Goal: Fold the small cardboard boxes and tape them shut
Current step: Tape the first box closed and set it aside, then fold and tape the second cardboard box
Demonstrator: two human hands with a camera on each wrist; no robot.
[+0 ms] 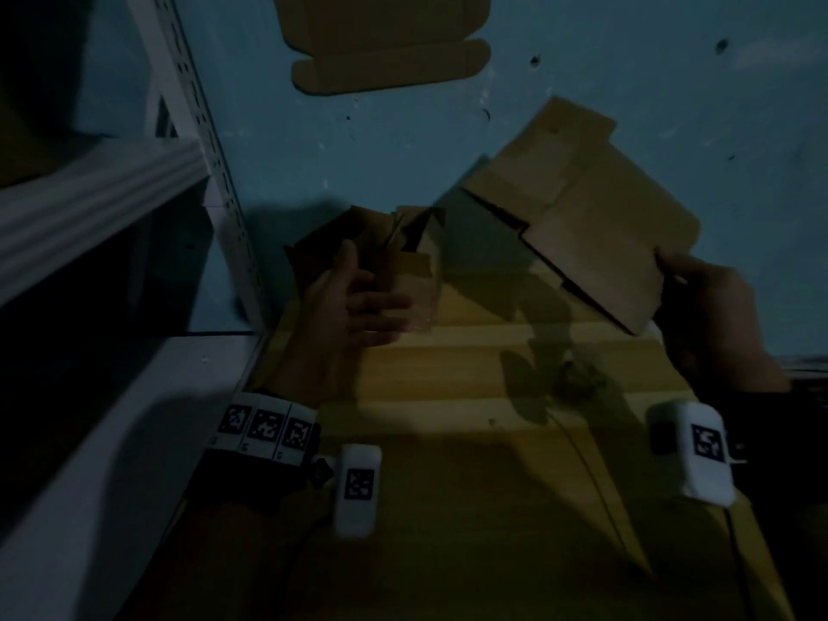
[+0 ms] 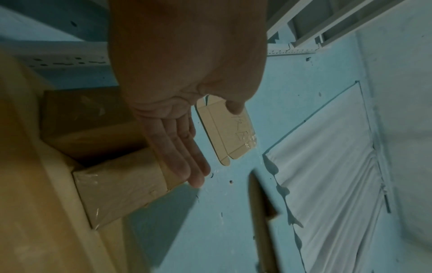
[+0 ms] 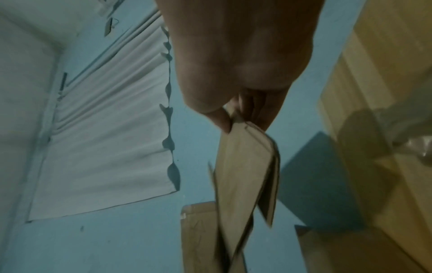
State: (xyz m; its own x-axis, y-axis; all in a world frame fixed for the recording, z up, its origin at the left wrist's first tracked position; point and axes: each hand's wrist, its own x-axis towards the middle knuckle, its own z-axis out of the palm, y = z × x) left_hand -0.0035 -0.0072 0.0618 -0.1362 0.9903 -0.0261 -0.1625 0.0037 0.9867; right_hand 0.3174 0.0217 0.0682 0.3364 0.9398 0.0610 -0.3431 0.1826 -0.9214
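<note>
1. The metal shelving (image 1: 197,141) closes off the left side; its upright post stands just beside the small boxes (image 1: 403,262) at the back of the wooden table (image 1: 448,441).
2. The left hand (image 1: 354,307) lies with straight fingers against those boxes, which block the way forward to the blue wall (image 1: 672,105).
3. The flat cardboard blank (image 1: 582,226), pinched at its edge by the right hand (image 1: 708,298), hangs tilted over the table's right rear and fills that space.
4. Between the two hands, bare tabletop offers a passage.
5. Another cardboard piece (image 1: 385,47) lies flat on the wall above.
</note>
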